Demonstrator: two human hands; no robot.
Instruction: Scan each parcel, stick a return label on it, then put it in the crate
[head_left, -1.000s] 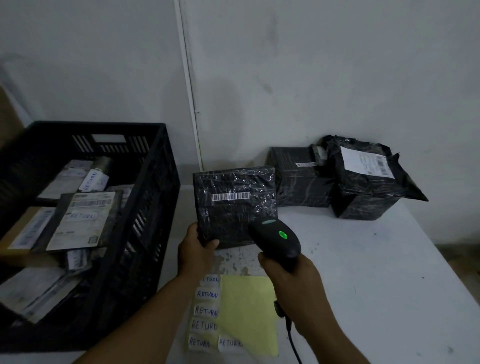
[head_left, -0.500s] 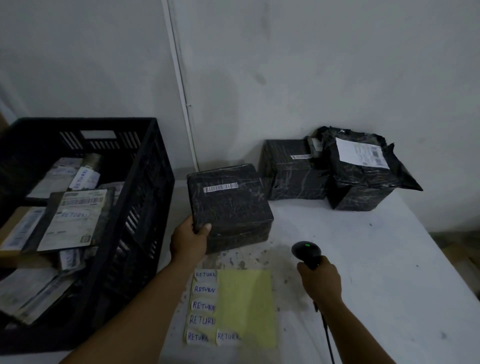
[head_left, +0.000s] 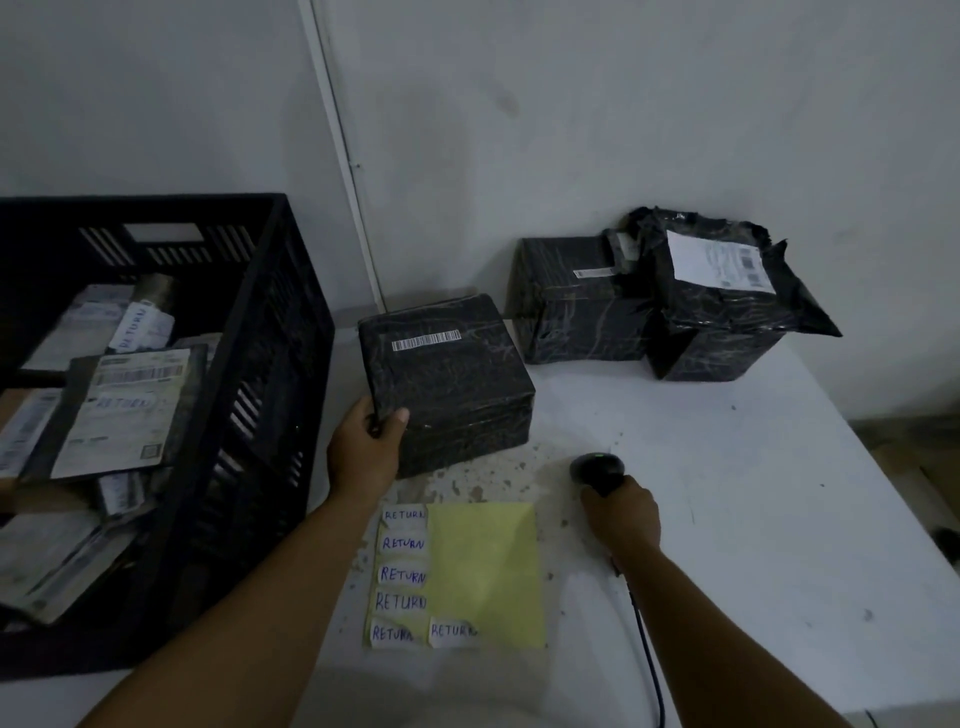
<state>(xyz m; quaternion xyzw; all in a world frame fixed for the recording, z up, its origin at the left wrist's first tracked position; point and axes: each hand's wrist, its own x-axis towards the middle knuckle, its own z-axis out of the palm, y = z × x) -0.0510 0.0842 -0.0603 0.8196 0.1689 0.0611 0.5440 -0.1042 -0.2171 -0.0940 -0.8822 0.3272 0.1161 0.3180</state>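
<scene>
While gripped: three parcels (head_left: 447, 379), six labels (head_left: 402, 574).

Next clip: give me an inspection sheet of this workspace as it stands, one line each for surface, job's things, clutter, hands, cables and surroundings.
Surface: white table, paint chipped near its middle.
Job's things: black film-wrapped barcoded parcel on the table; two more black wrapped parcels by the wall; yellow backing sheet holding six handwritten RETURN labels; black slatted plastic crate with labelled parcels inside.
Clutter: nothing seen.
Hands: left hand has a grip on the near parcel's corner; right hand holds the black handheld scanner, green light on.
Cables: black scanner cable runs toward the near table edge.
Surroundings: bare white wall.
</scene>
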